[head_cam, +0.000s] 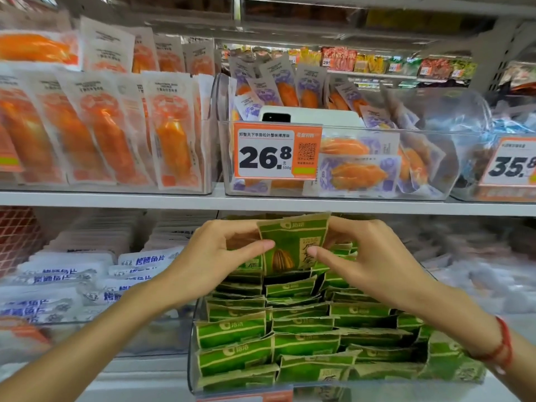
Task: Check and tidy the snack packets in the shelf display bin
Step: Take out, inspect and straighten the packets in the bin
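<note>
Right now both hands hold one green snack packet [293, 245] up above a clear display bin [192, 343] on the lower shelf. The left hand [220, 253] pinches the packet's left edge, with the thumb on the front and the other fingers [232, 224] curled behind it. The right hand [362, 253] pinches the right edge the same way. The packet stands upright and shows a picture of a brown seed. A red string bracelet [503, 343] sits on the right wrist.

Below the hands, the bin is full of more green packets [304, 343]. They stand in rows, leaning on each other, and some are tilted.

To the left of the bin lie white packets with blue writing [58, 285].

On the upper shelf [261, 203], another clear bin [435, 169] holds purple and orange packets [359, 172]. An orange price tag [277, 152] on its front reads 26.8. A white phone [310, 116] rests on top of those packets. To the left stand tall packets with orange food inside [101, 132]. At the far right, a second price tag [513, 163] starts with 35.
</note>
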`<state>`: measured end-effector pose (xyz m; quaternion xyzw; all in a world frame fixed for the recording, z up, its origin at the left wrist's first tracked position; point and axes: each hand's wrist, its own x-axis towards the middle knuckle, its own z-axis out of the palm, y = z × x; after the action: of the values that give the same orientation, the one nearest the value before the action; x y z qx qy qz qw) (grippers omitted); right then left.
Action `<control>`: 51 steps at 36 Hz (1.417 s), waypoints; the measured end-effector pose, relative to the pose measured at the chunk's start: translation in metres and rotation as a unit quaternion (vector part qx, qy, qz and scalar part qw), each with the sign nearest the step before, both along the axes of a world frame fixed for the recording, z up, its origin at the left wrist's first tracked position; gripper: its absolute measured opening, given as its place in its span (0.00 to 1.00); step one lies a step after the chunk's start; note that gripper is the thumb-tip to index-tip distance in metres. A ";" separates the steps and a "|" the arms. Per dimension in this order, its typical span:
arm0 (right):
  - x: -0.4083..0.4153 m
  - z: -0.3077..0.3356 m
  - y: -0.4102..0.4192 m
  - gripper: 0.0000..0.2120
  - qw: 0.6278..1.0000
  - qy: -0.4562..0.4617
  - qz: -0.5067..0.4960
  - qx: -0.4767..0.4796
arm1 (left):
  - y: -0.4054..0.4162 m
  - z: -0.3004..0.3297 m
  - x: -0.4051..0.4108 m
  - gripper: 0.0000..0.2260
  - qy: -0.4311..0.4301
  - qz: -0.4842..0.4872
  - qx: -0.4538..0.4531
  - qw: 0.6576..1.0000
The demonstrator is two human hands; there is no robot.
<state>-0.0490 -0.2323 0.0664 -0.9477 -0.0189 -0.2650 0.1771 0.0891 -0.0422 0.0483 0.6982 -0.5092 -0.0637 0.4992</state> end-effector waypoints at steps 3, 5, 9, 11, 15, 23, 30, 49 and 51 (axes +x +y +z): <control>0.001 0.005 0.002 0.07 0.999 -0.025 0.011 0.023 | 0.001 0.001 0.002 0.09 0.022 -0.014 -0.050 0.998; 0.003 0.008 0.002 0.10 0.999 -0.024 0.018 0.026 | 0.002 0.001 0.003 0.09 0.044 -0.021 -0.061 0.997; 0.010 0.003 0.000 0.12 1.000 0.004 0.009 0.013 | 0.002 -0.006 0.009 0.06 0.050 0.003 -0.044 0.998; 0.014 -0.004 -0.001 0.11 0.999 0.032 -0.005 -0.001 | 0.002 -0.011 0.011 0.06 0.044 0.002 -0.013 0.999; 0.021 -0.018 -0.007 0.09 0.995 0.100 -0.021 -0.021 | -0.003 -0.020 0.016 0.08 -0.058 0.051 0.106 0.991; 0.018 -0.007 -0.001 0.06 0.995 0.059 -0.043 -0.070 | -0.010 -0.011 0.010 0.06 -0.205 0.134 0.074 0.967; 0.041 -0.015 -0.001 0.08 0.965 0.194 -0.073 -0.162 | -0.034 -0.012 0.013 0.09 -0.292 0.085 0.264 0.915; 0.061 -0.027 0.000 0.06 0.936 0.191 -0.072 -0.286 | -0.049 -0.018 0.024 0.11 -0.397 0.099 0.310 0.858; 0.063 -0.030 0.001 0.05 0.936 0.208 -0.077 -0.274 | -0.051 -0.020 0.022 0.11 -0.407 0.092 0.323 0.850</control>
<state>0.0141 -0.2314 0.0360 -0.9919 0.0198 -0.0592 -0.1107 0.1114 -0.0928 0.0282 0.8269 -0.5511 0.1114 -0.0027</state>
